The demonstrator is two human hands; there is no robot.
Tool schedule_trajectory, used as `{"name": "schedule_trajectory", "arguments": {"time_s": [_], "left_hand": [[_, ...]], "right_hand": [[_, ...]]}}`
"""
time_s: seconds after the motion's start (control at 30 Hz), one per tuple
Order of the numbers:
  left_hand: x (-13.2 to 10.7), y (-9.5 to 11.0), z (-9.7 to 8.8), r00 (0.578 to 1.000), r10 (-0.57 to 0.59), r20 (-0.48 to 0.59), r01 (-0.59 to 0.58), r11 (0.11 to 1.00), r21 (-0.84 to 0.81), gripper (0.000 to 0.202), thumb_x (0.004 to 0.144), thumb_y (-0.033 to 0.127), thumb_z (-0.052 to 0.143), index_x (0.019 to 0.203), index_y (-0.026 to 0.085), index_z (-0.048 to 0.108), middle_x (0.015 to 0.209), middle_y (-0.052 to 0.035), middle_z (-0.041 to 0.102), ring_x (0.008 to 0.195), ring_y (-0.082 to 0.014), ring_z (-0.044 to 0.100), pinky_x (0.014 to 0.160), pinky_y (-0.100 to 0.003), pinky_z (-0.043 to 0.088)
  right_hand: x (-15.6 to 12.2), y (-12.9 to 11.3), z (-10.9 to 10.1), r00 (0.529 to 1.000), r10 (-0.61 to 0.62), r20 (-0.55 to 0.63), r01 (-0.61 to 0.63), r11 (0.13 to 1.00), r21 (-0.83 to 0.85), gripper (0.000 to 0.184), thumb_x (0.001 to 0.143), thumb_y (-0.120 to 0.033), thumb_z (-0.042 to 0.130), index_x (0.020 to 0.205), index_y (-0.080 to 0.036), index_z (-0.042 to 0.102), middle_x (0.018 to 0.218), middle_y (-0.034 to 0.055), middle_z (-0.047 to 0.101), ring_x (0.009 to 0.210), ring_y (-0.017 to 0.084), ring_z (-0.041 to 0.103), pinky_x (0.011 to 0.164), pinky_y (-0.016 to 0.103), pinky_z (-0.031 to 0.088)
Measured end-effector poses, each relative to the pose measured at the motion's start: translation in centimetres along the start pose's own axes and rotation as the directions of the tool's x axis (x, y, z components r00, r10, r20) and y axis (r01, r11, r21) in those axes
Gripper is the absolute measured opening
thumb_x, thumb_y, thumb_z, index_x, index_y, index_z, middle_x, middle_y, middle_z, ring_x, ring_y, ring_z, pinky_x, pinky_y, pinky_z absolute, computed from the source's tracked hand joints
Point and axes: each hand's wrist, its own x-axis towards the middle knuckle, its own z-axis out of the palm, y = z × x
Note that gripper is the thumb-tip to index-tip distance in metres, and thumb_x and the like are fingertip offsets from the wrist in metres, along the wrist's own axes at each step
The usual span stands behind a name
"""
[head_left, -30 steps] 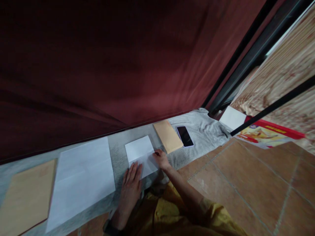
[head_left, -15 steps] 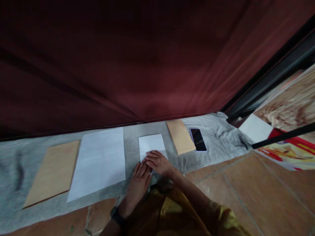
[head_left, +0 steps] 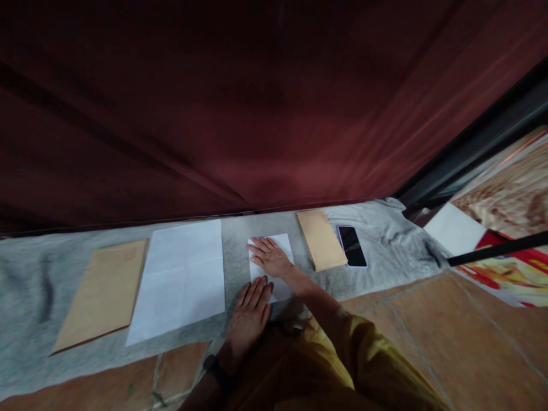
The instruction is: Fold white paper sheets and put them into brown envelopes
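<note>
White folded paper (head_left: 281,290), small, lies on the grey cloth (head_left: 385,242) spread over the floor, directly ahead of the person. Right hand (head_left: 272,258) flat on its far half, fingers straight and pointing left, pressing down; nothing gripped. Left hand (head_left: 250,311) also flat and unclenched, fingertips on the paper's near-left edge, palm on the cloth. Just left of the paper: a large white sheet (head_left: 180,279), then a large brown envelope (head_left: 103,294) beside it. Right of the paper: a small brown envelope (head_left: 321,246), with a dark-screened phone (head_left: 351,245) close alongside. Dark red curtain (head_left: 257,114) hangs behind the cloth. Terracotta tiles (head_left: 428,325) in the foreground.
</note>
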Motion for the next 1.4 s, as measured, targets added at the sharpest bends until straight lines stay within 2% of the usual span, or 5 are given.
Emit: {"name": "schedule_trajectory", "arguments": {"time_s": [0.33, 0.73, 1.07, 1.23, 1.4], "left_hand": [[0.0, -0.1, -0.2, 0.999, -0.010, 0.041, 0.012, 0.999, -0.048, 0.048, 0.102, 0.028, 0.048, 0.148, 0.017, 0.056, 0.155, -0.0132, 0.054, 0.146, -0.0291, 0.049, 0.123, -0.051, 0.037], [0.1, 0.1, -0.6, 0.998, -0.023, 0.058, 0.027, 0.998, -0.055, 0.050, 0.100, 0.026, 0.048, 0.149, 0.015, 0.055, 0.156, -0.0137, 0.052, 0.148, -0.0288, 0.046, 0.124, -0.051, 0.036], [0.2, -0.3, -0.1, 0.996, -0.019, 0.085, 0.023, 0.998, -0.051, 0.049, 0.102, 0.028, 0.043, 0.147, 0.014, 0.056, 0.155, -0.0146, 0.055, 0.146, -0.0295, 0.049, 0.121, -0.051, 0.039], [0.4, -0.4, -0.5, 0.993, -0.009, 0.122, 0.014, 0.999, -0.038, 0.048, 0.102, 0.028, 0.040, 0.144, 0.014, 0.059, 0.153, -0.0150, 0.056, 0.145, -0.0293, 0.050, 0.119, -0.050, 0.042], [0.7, -0.3, -1.4, 0.991, -0.033, 0.127, 0.046, 0.994, -0.098, 0.046, 0.103, 0.030, 0.040, 0.140, 0.016, 0.062, 0.150, -0.0141, 0.060, 0.142, -0.0282, 0.054, 0.120, -0.051, 0.042]], "right_hand": [[1.0, 2.8, -0.2, 0.983, 0.185, -0.012, -0.186, 0.982, -0.042, 0.048, 0.109, -0.041, 0.044, 0.153, -0.023, 0.051, 0.165, 0.0059, 0.041, 0.151, 0.027, 0.040, 0.127, 0.049, 0.029], [-6.3, 0.7, -0.4, 0.879, 0.439, -0.187, -0.447, 0.895, -0.002, 0.053, 0.107, -0.031, 0.042, 0.155, -0.009, 0.046, 0.162, 0.0165, 0.043, 0.151, 0.031, 0.040, 0.124, 0.053, 0.032], [-14.5, -2.7, -3.6, 0.984, 0.173, -0.040, -0.171, 0.984, 0.055, 0.053, 0.106, -0.039, 0.053, 0.155, -0.018, 0.048, 0.164, 0.0120, 0.043, 0.152, 0.026, 0.038, 0.127, 0.050, 0.031], [-15.3, -2.5, -4.9, 0.995, 0.076, 0.067, -0.083, 0.989, 0.121, 0.055, 0.105, -0.041, 0.056, 0.155, -0.020, 0.047, 0.164, 0.0116, 0.042, 0.153, 0.025, 0.036, 0.129, 0.049, 0.029], [-15.1, -2.7, -4.9, 0.996, 0.076, 0.043, -0.082, 0.987, 0.140, 0.055, 0.104, -0.039, 0.057, 0.154, -0.019, 0.048, 0.163, 0.0123, 0.043, 0.153, 0.026, 0.038, 0.129, 0.049, 0.029]]}}
